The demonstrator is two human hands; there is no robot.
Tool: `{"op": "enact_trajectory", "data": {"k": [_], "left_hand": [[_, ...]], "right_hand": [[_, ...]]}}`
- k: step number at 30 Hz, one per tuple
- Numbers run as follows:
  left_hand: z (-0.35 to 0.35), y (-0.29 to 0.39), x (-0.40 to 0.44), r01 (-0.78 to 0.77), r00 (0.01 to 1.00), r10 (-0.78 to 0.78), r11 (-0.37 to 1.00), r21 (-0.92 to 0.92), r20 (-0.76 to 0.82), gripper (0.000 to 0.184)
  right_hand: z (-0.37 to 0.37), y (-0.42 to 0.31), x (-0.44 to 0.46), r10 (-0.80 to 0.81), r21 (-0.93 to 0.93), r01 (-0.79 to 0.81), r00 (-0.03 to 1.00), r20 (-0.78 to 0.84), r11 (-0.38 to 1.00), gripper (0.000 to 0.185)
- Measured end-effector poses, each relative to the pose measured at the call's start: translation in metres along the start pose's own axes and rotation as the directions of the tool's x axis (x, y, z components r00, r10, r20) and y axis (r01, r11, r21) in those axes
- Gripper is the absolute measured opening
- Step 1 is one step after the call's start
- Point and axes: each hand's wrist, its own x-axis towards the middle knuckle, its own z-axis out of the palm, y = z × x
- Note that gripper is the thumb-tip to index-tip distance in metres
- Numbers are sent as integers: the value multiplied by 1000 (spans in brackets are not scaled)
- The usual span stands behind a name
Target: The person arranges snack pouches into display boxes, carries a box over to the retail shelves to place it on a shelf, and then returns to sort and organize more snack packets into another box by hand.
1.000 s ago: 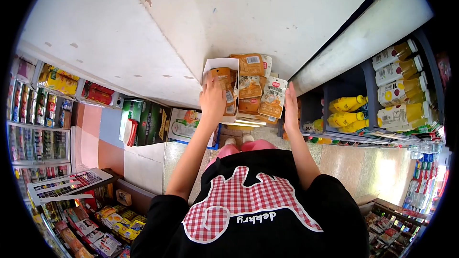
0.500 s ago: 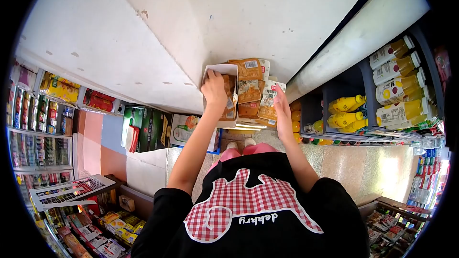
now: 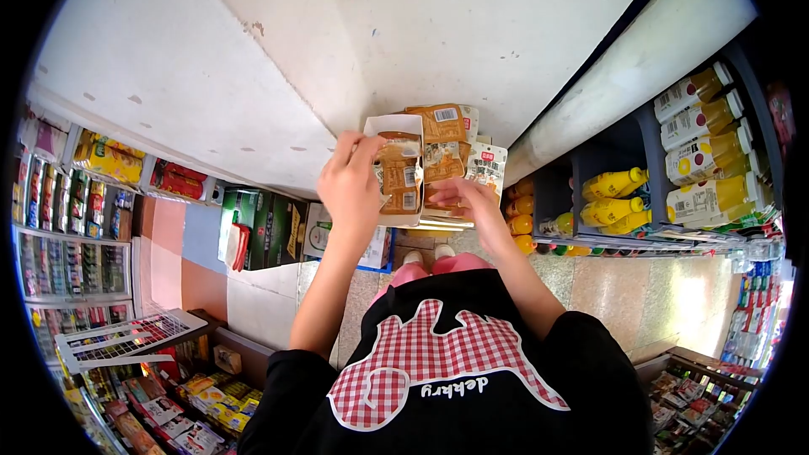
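Note:
A white open box (image 3: 394,124) with several brown snack packets (image 3: 403,175) inside stands against the white wall. My left hand (image 3: 352,177) is at the box's left edge, fingers bent and pressed together; what they grip, if anything, is hidden. Right of the box lies a pile of brown packets (image 3: 444,122), with a white-and-brown packet (image 3: 487,165) at its right side. My right hand (image 3: 468,200) is over the lower part of the pile, fingers slightly bent and apart, with nothing seen held in them.
Dark shelves on the right hold yellow bottles (image 3: 613,185) and larger labelled bottles (image 3: 706,153). A green carton (image 3: 265,227) stands on the floor to the left. Snack bins (image 3: 240,345) are at the lower left, with another crate (image 3: 691,362) at the lower right.
My left hand has come out of the box to its left edge. My right hand has moved left from the pile's right side to its lower part.

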Motion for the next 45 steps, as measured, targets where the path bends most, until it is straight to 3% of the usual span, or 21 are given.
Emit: {"op": "enact_trajectory", "data": {"k": [3,6,9,11,12,14,15,17,20,21,24,25,28,29,32,33,36,40,45], "left_hand": [[-18,5,-5,-97,980,71,986,-134,-186,22],[-36,6,-15,-181,969,142,966,-186,-204,21],[-43,0,-27,-202,970,156,943,-264,-184,22],[-44,-7,-29,-207,974,160,920,-333,-162,23],[-44,-12,-32,-143,987,102,909,-390,-125,24],[-43,-22,-40,-14,999,-8,869,-494,-41,27],[-41,-17,-42,158,976,-219,750,-642,-16,24],[-35,-4,-45,401,806,-574,351,-846,143,20],[-25,-46,-70,702,634,-530,91,-706,562,20],[-23,-47,-73,726,609,-534,76,-684,587,29],[-25,-46,-77,755,599,-562,158,-637,571,31],[-26,-39,-74,749,636,-539,255,-612,553,24],[-20,-42,-76,712,702,-421,370,-597,575,15],[-18,-39,-76,725,681,-458,313,-613,571,13],[1,-48,-89,686,727,-421,418,-596,542,8],[5,-43,-89,655,755,-425,514,-554,499,6],[24,-46,-94,673,739,-408,477,-566,535,4],[36,-40,-96,697,715,-391,336,-633,580,4],[36,-27,-85,716,698,-341,335,-612,630,33]], "right_hand": [[0,-8,13,251,290,-291,953,167,912,49],[-7,-3,18,284,470,-424,897,339,774,43],[-11,2,18,277,466,-389,915,293,794,36],[-3,-11,10,244,415,-284,959,147,864,25],[2,-18,6,221,382,-233,972,75,894,19],[-12,-11,11,145,311,-173,983,110,935,13],[-14,-12,12,107,275,-139,986,129,951,11],[-15,-13,9,58,191,-73,995,83,979,10],[-8,-18,2,-81,46,79,995,49,996,13],[-7,-18,0,-138,-5,139,989,47,990,14],[-8,-15,-2,-153,-43,152,988,-7,987,15],[-9,-13,-3,-146,-49,145,989,-20,988,15],[-15,-8,-6,-124,-75,120,991,-48,990,14],[-18,-8,-8,-117,-89,112,992,-51,990,14],[-32,-5,-11,-123,-172,106,989,-88,979,12],[-36,-4,-12,-131,-206,107,986,-103,973,12],[-47,-3,-17,-211,-315,168,971,-109,934,11],[-56,-8,-24,-177,-292,125,971,-161,948,10],[-71,-27,-27,-148,-195,106,965,-216,975,10]]}}
